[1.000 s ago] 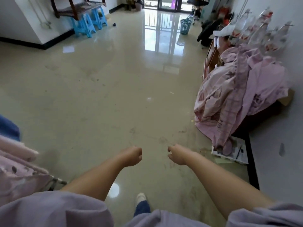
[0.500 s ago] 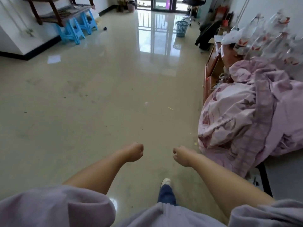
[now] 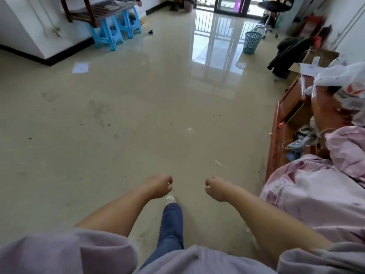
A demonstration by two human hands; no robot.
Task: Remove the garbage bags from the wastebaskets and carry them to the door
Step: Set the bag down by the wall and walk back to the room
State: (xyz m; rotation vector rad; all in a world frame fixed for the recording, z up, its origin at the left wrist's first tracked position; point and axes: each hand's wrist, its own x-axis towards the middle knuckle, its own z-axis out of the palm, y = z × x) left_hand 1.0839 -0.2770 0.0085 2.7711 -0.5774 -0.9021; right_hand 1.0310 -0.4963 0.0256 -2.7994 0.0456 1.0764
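A teal mesh wastebasket [image 3: 252, 42] stands on the shiny floor far ahead, to the right of the glass door [image 3: 229, 5]. I cannot tell whether a bag is inside it. My left hand [image 3: 159, 185] and my right hand [image 3: 216, 187] are held out low in front of me, both loosely curled with nothing in them. They are far from the wastebasket. My leg in blue jeans and a white shoe [image 3: 170, 199] steps forward between them.
Pink bedding [image 3: 316, 196] is piled over a wooden cabinet [image 3: 286, 119] on my right. Dark clothes [image 3: 286, 54], a cardboard box and an office chair [image 3: 274, 6] lie further along the right wall. Blue stools [image 3: 110, 34] under a wooden bench stand far left. A paper sheet [image 3: 80, 67] lies on the floor.
I have walked forward along the room. The wastebasket and door are nearer, and the pink bedding has slid toward my right side. Both hands stay curled and empty.
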